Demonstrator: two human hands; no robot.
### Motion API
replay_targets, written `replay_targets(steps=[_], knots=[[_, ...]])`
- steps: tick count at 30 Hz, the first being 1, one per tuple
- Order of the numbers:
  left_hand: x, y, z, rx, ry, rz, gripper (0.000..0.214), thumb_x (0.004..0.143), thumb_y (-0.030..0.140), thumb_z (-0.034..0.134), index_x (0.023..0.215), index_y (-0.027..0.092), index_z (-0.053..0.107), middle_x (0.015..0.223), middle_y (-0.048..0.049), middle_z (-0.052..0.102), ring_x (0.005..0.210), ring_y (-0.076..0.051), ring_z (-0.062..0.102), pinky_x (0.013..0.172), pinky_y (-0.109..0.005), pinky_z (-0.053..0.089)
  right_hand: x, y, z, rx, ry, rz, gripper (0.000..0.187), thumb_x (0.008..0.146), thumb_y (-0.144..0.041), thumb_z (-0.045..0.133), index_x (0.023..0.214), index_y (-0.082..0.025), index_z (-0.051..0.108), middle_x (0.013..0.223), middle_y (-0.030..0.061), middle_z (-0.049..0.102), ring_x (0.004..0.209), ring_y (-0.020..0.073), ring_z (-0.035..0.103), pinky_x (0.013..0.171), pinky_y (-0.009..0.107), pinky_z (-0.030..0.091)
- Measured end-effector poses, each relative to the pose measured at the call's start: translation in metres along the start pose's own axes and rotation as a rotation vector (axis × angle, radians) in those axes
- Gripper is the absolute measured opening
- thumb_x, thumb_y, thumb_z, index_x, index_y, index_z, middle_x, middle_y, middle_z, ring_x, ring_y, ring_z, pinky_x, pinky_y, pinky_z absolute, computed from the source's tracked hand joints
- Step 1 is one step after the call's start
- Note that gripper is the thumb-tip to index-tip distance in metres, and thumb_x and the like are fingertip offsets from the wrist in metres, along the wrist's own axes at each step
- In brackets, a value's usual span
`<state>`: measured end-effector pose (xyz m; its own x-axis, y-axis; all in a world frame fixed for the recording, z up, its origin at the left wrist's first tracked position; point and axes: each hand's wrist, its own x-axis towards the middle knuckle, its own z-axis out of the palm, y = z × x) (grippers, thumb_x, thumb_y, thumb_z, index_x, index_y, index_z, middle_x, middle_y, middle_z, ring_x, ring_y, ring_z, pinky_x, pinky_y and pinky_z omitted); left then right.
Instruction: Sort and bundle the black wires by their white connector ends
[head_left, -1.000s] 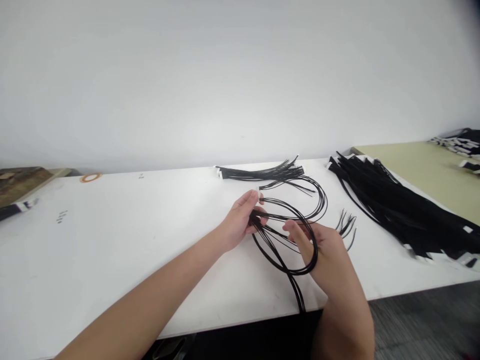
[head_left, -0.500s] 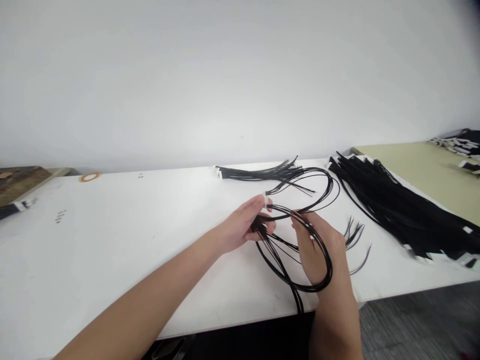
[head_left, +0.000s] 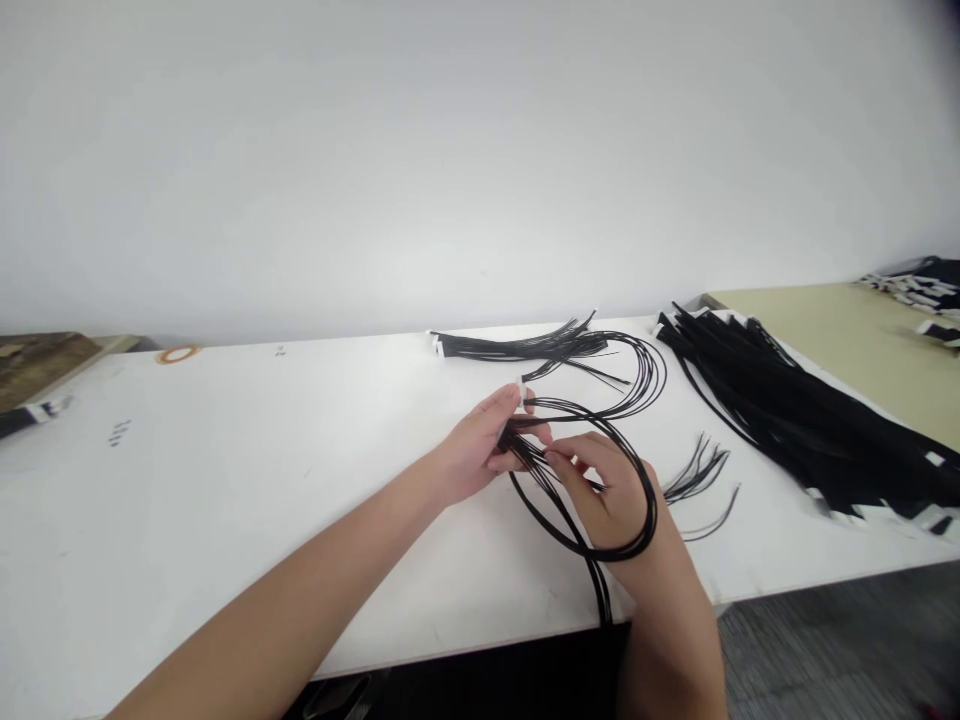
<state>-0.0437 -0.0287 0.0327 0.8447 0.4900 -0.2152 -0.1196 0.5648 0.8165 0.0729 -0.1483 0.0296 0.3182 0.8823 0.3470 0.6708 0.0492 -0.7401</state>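
Observation:
My left hand (head_left: pixel 484 445) is closed around a bundle of thin black wires (head_left: pixel 645 520) near a small white connector (head_left: pixel 520 392) at the thumb tip. From there the wires curve right in two wide loops, one lying over my right wrist. My right hand (head_left: pixel 604 480) pinches at the wires just right of my left fingers, thumb and forefinger together. Some strands hang past the table's front edge. Loose wire ends (head_left: pixel 701 475) fan out to the right of my right wrist. Exactly which strands the right fingertips grip is too small to tell.
Behind my hands lies a flat black wire bundle (head_left: pixel 510 346) with white ends. A large pile of black cables (head_left: pixel 795 420) covers the right of the white table (head_left: pixel 225 500). An orange ring (head_left: pixel 178 354) rests at the back left. A pale yellow surface (head_left: pixel 825 310) adjoins at right.
My right hand has moved left, up to my left fingers, and now pinches at the wires there. The upper wire loop has spread and shifted slightly left. My left hand keeps its hold.

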Motion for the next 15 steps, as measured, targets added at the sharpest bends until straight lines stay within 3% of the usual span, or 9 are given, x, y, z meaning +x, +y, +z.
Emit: replay_targets(steps=[4,8,11,15], knots=[[0.000,0.000,0.001,-0.001,0.010,0.007,0.035,0.084,0.054,0.047,0.088,0.019,0.044,0.068,-0.0005,0.062,0.033,0.002,0.023,0.038,-0.014,0.020,0.001,0.004,0.004,-0.100,0.033,-0.051,0.018,0.087,-0.024,0.047,0.081,-0.021,0.063,0.077,0.0018,0.063,0.067,0.0137,0.055,0.064,0.026,0.040],[0.000,-0.001,0.001,-0.002,0.038,-0.004,0.034,0.085,0.053,0.047,0.089,0.020,0.044,0.073,-0.0006,0.065,0.031,0.003,0.023,0.041,-0.016,0.029,0.001,0.000,0.000,-0.190,0.040,-0.008,0.017,0.088,-0.028,0.045,0.080,-0.020,0.058,0.067,0.0002,0.058,0.061,0.0136,0.053,0.062,0.027,0.037],[0.002,-0.001,-0.001,-0.014,0.087,0.004,0.033,0.084,0.052,0.048,0.089,0.020,0.044,0.076,-0.0013,0.067,0.031,0.003,0.022,0.041,-0.016,0.032,-0.005,-0.002,-0.014,-0.147,-0.052,0.046,0.016,0.088,-0.035,0.048,0.090,-0.022,0.057,0.059,-0.0039,0.051,0.055,0.0124,0.049,0.059,0.026,0.038],[0.003,-0.001,-0.003,-0.014,0.120,0.007,0.032,0.084,0.051,0.050,0.090,0.020,0.045,0.078,-0.0029,0.068,0.031,0.003,0.021,0.042,-0.017,0.032,-0.018,0.001,-0.045,0.006,-0.092,0.100,0.018,0.085,-0.036,0.054,0.098,-0.024,0.058,0.069,-0.0018,0.056,0.068,0.0143,0.054,0.064,0.026,0.043]])
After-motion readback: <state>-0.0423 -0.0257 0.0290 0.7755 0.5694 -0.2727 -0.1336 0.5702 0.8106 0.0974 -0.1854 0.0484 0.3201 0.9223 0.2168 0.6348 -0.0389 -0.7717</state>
